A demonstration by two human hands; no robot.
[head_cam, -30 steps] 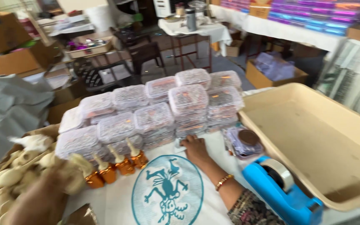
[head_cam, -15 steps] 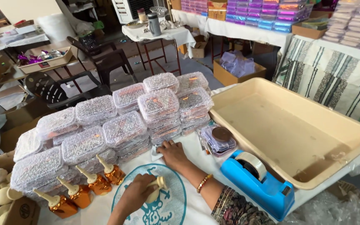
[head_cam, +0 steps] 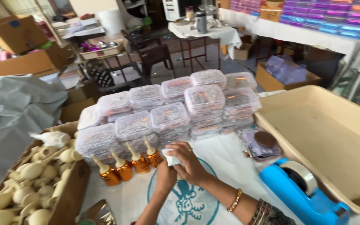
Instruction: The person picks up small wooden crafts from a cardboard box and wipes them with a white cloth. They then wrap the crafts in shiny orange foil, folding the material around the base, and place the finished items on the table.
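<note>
Here both hands meet over the white printed cloth (head_cam: 213,154) at the table's near edge. The right hand (head_cam: 190,164) curls its fingers around a small white folded piece (head_cam: 171,158), pinching it closed, and the left hand (head_cam: 165,177) presses up against it from below; whether the left fingers grip it cannot be told. Just beyond stand four amber bottles with cream pointed caps (head_cam: 128,166), backed by stacked clear lidded containers (head_cam: 171,112). A cardboard box of cream caps (head_cam: 26,187) sits left; a blue tape dispenser (head_cam: 301,191) and beige tray (head_cam: 321,133) sit right.
</note>
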